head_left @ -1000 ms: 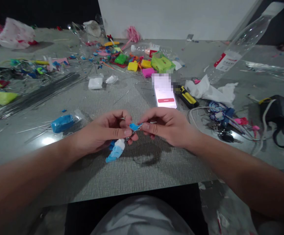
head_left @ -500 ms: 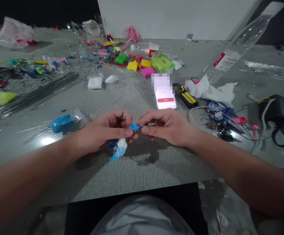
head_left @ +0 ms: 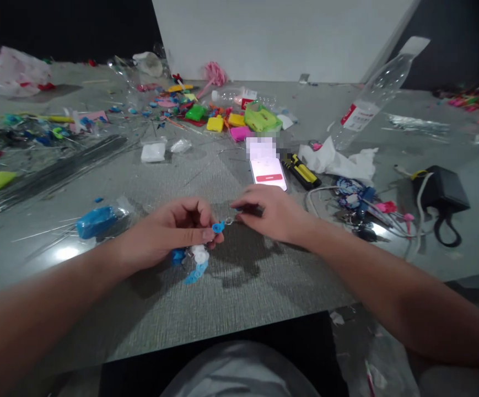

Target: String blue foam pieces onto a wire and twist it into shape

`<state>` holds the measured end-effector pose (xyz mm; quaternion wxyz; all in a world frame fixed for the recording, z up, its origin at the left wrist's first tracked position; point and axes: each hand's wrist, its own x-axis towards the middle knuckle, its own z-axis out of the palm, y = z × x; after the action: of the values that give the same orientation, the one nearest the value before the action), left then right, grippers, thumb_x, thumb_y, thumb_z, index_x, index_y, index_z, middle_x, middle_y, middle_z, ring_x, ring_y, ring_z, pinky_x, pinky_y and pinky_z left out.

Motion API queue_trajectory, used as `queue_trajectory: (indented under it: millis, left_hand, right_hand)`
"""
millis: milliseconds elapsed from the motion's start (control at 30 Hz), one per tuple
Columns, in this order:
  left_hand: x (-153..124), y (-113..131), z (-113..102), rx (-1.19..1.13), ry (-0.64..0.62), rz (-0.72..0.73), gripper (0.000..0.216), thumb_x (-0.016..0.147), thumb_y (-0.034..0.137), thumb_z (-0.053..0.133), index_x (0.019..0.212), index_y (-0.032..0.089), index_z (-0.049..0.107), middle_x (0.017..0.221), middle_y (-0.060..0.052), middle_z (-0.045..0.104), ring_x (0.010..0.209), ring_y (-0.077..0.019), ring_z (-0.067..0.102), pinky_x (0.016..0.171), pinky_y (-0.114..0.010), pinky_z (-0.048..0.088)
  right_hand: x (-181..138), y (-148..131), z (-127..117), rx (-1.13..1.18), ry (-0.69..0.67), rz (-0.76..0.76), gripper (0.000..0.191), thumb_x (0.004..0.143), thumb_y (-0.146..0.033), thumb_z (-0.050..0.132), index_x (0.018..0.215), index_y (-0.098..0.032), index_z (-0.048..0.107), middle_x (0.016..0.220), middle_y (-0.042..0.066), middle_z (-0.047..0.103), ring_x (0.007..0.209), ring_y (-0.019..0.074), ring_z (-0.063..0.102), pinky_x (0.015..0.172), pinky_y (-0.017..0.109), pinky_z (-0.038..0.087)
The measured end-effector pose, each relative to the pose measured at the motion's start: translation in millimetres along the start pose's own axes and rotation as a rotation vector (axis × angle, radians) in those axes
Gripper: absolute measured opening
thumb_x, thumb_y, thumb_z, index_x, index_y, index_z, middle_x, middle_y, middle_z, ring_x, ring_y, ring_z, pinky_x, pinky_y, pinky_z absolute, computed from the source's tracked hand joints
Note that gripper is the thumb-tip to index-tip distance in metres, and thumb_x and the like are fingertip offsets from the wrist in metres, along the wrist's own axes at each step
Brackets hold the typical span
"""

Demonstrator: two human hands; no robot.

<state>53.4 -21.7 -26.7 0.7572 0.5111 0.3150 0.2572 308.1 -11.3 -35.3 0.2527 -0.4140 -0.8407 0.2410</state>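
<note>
My left hand (head_left: 168,234) is closed around a small blue and white clay figure (head_left: 198,262) on a thin wire, with a blue bit (head_left: 218,226) pinched at the fingertips. My right hand (head_left: 274,212) is just to the right, fingers curled and pinching something thin near the wire's end (head_left: 231,219); I cannot make out what it holds. Both hands hover low over the grey table (head_left: 239,286) near its front edge.
A wrapped blue clay block (head_left: 96,220) lies left of my hands. A lit phone (head_left: 267,168), a yellow-black tool (head_left: 303,171), crumpled tissue (head_left: 334,160), a plastic bottle (head_left: 373,91), keys and cables (head_left: 359,201), a black adapter (head_left: 441,190) sit beyond. Wires (head_left: 53,171) and coloured clay pieces (head_left: 222,118) litter the back.
My right hand has drawn away from the blue bit to the right and lowered towards the table. The left hand keeps the figure. The view has shifted slightly.
</note>
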Motion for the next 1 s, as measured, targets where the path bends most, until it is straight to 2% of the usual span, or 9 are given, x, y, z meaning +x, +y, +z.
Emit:
queue_trajectory:
  millis: [100,200,433,500,567,633,733,867,1000]
  left_hand:
    - [2.3,-0.3,1.3,-0.049,0.025,0.001,0.023,0.082,0.016,0.080,0.077,0.016,0.057,0.083,-0.005,0.075,0.076,-0.0134,0.072,0.068,-0.019,0.055]
    - [3.6,0.4,4.2,-0.098,0.051,0.012,0.026,0.078,0.014,0.083,0.074,0.017,0.057,0.080,-0.003,0.073,0.075,-0.0135,0.072,0.066,-0.018,0.055]
    - [2.8,3.0,6.8,-0.185,0.086,-0.004,0.025,0.077,0.012,0.082,0.075,0.018,0.057,0.080,-0.003,0.073,0.072,-0.0134,0.070,0.063,-0.018,0.055]
    - [2.7,3.0,5.3,-0.194,0.082,0.000,0.025,0.079,0.012,0.079,0.075,0.018,0.056,0.083,-0.005,0.075,0.074,-0.0137,0.070,0.064,-0.019,0.056]
    - [2.8,2.5,3.2,-0.219,0.075,0.010,0.025,0.081,0.010,0.078,0.075,0.018,0.054,0.087,-0.006,0.075,0.077,-0.0145,0.070,0.067,-0.020,0.057]
    - [2.8,1.5,1.0,-0.264,0.061,0.020,0.025,0.083,0.010,0.076,0.075,0.018,0.053,0.088,-0.006,0.073,0.079,-0.0149,0.069,0.070,-0.023,0.058]
    - [2.5,-0.1,-1.4,-0.317,0.050,0.033,0.023,0.086,0.009,0.072,0.076,0.018,0.053,0.088,-0.004,0.070,0.080,-0.0146,0.068,0.075,-0.027,0.060]
    - [2.3,-1.4,-2.3,-0.354,0.038,0.061,0.019,0.087,0.008,0.070,0.081,0.019,0.056,0.088,-0.003,0.068,0.083,-0.0153,0.067,0.078,-0.030,0.060]
    - [2.3,-1.9,-2.3,-0.395,0.027,0.068,0.015,0.087,0.009,0.071,0.089,0.019,0.061,0.088,-0.003,0.066,0.083,-0.0147,0.066,0.077,-0.031,0.061]
  right_hand:
    - [0.6,2.4,0.5,-0.112,-0.015,-0.033,0.010,0.090,-0.023,0.070,0.092,-0.017,0.078,0.094,0.009,0.070,0.089,0.0201,0.065,0.082,0.034,0.049]
    - [1.5,7.0,-0.9,-0.221,0.017,-0.001,0.019,0.096,-0.023,0.062,0.086,-0.020,0.078,0.094,0.008,0.071,0.092,0.0216,0.065,0.085,0.036,0.048]
    - [-0.4,-2.1,-29.3,-0.461,0.083,0.209,0.033,0.099,-0.020,0.053,0.128,-0.021,0.069,0.107,0.011,0.077,0.089,0.0245,0.069,0.078,0.036,0.046]
    - [-1.2,4.7,-47.0,-0.560,0.103,0.381,0.025,0.101,-0.026,0.052,0.115,-0.022,0.073,0.103,0.010,0.076,0.091,0.0237,0.067,0.080,0.035,0.044]
    - [-2.8,18.8,-65.8,-0.608,0.162,0.487,0.028,0.103,-0.022,0.045,0.116,-0.016,0.070,0.105,0.016,0.074,0.095,0.0262,0.066,0.083,0.037,0.042]
    - [-5.1,36.4,-80.8,-0.628,0.169,0.577,0.030,0.101,-0.028,0.050,0.121,-0.012,0.066,0.112,0.022,0.071,0.101,0.0309,0.064,0.084,0.040,0.042]
    - [-8.2,58.1,-91.1,-0.598,0.086,0.670,0.062,0.079,-0.049,0.079,0.120,-0.004,0.065,0.115,0.030,0.068,0.103,0.0379,0.062,0.083,0.042,0.043]
    - [-7.8,69.6,-92.4,-0.515,0.072,0.695,0.041,0.078,-0.031,0.080,0.106,-0.002,0.068,0.111,0.028,0.071,0.108,0.0351,0.064,0.090,0.040,0.041]
    - [-6.6,72.1,-95.7,-0.415,0.269,0.746,0.034,0.086,-0.029,0.066,0.092,0.004,0.065,0.115,0.029,0.069,0.122,0.0360,0.060,0.090,0.035,0.040]
